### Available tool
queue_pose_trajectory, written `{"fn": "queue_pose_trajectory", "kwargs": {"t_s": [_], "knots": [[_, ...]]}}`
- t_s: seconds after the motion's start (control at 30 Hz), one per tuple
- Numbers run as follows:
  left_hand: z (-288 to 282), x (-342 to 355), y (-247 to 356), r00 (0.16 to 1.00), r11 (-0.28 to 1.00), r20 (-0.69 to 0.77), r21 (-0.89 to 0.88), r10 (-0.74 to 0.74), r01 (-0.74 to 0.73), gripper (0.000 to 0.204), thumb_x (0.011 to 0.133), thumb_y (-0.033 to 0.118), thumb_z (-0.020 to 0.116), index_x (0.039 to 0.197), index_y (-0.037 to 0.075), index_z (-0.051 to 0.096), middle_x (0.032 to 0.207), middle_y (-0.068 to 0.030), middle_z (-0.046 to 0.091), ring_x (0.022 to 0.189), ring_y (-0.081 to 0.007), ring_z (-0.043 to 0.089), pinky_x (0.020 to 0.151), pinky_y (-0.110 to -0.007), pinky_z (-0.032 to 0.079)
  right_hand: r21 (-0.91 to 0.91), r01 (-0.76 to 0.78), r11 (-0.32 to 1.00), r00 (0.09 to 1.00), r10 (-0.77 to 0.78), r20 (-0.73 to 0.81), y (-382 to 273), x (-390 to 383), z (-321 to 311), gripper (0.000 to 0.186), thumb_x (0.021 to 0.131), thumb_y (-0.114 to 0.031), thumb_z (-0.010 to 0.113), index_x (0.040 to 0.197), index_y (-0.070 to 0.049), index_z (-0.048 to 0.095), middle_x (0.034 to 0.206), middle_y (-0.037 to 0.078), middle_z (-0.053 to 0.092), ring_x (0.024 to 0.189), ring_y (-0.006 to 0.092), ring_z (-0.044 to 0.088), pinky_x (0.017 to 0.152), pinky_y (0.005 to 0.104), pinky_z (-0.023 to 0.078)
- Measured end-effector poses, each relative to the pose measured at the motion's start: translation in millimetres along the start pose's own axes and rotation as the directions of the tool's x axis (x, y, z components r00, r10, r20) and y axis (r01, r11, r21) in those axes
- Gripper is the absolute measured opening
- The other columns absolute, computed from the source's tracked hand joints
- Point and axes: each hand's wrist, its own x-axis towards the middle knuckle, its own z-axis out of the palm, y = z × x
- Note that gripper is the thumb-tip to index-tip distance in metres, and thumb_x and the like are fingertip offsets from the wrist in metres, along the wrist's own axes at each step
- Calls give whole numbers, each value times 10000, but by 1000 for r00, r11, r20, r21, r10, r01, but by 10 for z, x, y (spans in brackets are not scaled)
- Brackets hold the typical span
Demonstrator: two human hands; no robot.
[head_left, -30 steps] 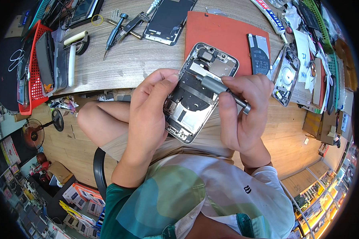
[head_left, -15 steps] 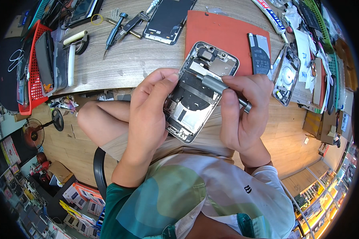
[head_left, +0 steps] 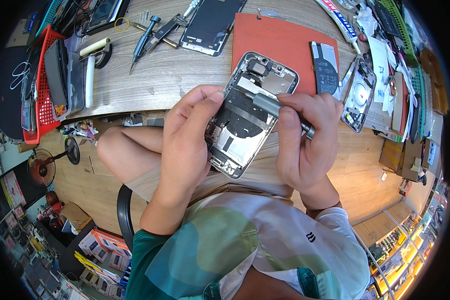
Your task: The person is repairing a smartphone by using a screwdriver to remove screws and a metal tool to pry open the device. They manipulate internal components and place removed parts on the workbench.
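Observation:
An opened phone housing (head_left: 245,145), with its inner parts bare and a black round patch in the middle, is tilted over my lap by the table's front edge. My left hand (head_left: 187,130) grips its left edge, thumb on the rim. In my right hand (head_left: 310,135) is a grey screwdriver (head_left: 267,104), held between thumb and fingers. Its thin tip reaches into the housing close to the left rim, near my left thumb; whether it touches a screw is too small to tell.
Behind the phone lies a red mat (head_left: 280,40) bearing a black battery (head_left: 326,70). Right of it sits another opened phone shell (head_left: 360,95). A second screwdriver (head_left: 144,45), a phone screen (head_left: 210,25), a red basket (head_left: 46,90) and a glue tube (head_left: 339,21) are also on the table.
Almost everything is the same. The screwdriver and the fingers of my right hand have shifted very slightly, with the tip in about the same place.

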Motion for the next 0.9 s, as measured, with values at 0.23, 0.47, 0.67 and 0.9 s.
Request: {"fn": "queue_pose_trajectory", "kwargs": {"t_s": [0.23, 0.47, 0.67, 0.9], "knots": [[-2, 6, 7, 1000, 1000, -2, 9, -1, 1, 225, 1088, 112, 540, 1148, -60, 673, 987, -86, 758, 850, -84, 707, 787, -239, 574, 16, 23, 1000, 999, -23, -23, 22, -1, 13, 300, 913, -82, 777, 1192, -72, 668, 912, 28, 684, 750, 235, 546, 784, 387, 360], [12, 9, 13, 1000, 1000, 6, -26, -6, 6, 216, 1086, 115, 549, 1131, -55, 675, 993, -91, 760, 846, -87, 713, 776, -245, 586, 51, 3, 999, 1000, -1, -29, 11, 13, 25, 316, 897, -80, 770, 1196, -69, 668, 930, 52, 685, 773, 253, 549, 794, 399, 358], [-26, 21, -19, 1000, 1000, 20, -19, 0, 0, 156, 1074, 83, 589, 1102, -42, 677, 984, -88, 770, 832, -89, 726, 757, -237, 590, 75, -13, 997, 999, 16, -32, 19, -8, 38, 310, 898, -84, 765, 1192, -67, 667, 941, 54, 687, 772, 252, 542, 802, 402, 355], [-15, 20, -15, 1000, 1000, 8, -6, 12, -12, 160, 1082, 89, 593, 1110, -44, 677, 976, -86, 772, 832, -90, 728, 760, -240, 592, 48, 14, 999, 1000, -13, -24, 28, 1, 31, 323, 894, -91, 777, 1194, -67, 659, 898, 39, 659, 777, 247, 538, 802, 404, 351]]}}
